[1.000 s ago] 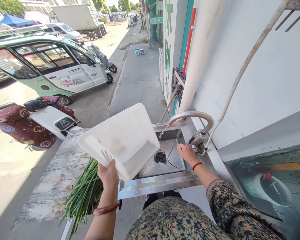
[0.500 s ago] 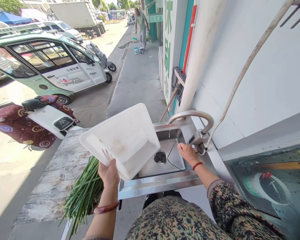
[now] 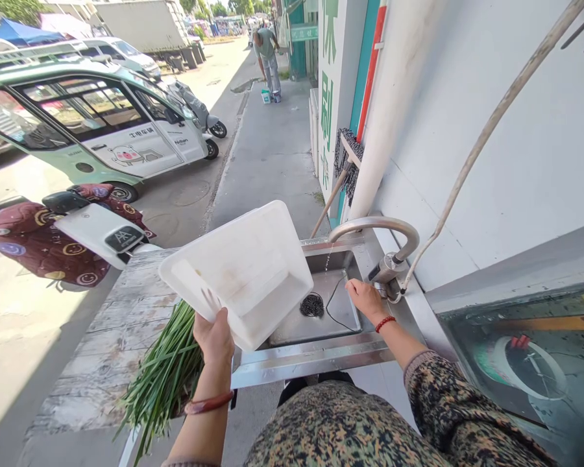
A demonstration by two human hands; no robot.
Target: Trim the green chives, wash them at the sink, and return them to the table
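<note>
My left hand (image 3: pixel 215 337) grips the lower left rim of a white rectangular plastic tub (image 3: pixel 253 279), which is tilted over the left part of a steel sink (image 3: pixel 340 337). Its fingers show faintly through the wall. My right hand (image 3: pixel 365 299) is closed above the sink's right side, beside the faucet (image 3: pixel 392 263); what its fingers hold, if anything, is hidden. A thin dark cord (image 3: pixel 327 308) curves through the basin, one end close to those fingertips. Drops fall from the spout. Dark wire mesh (image 3: pixel 312 305) lies in the sink.
Long green stalks (image 3: pixel 168 370) lie on a weathered wooden board (image 3: pixel 92 350) left of the sink. A mop (image 3: pixel 346 162) leans by the white pipe (image 3: pixel 394 91). Parked vehicles, including a three-wheeler (image 3: pixel 126 136), stand left. A person (image 3: pixel 267 55) bends over buckets on the pavement.
The tub shifts very slightly right in view. My right hand stays almost where it was. The distant person has bent down toward the buckets.
</note>
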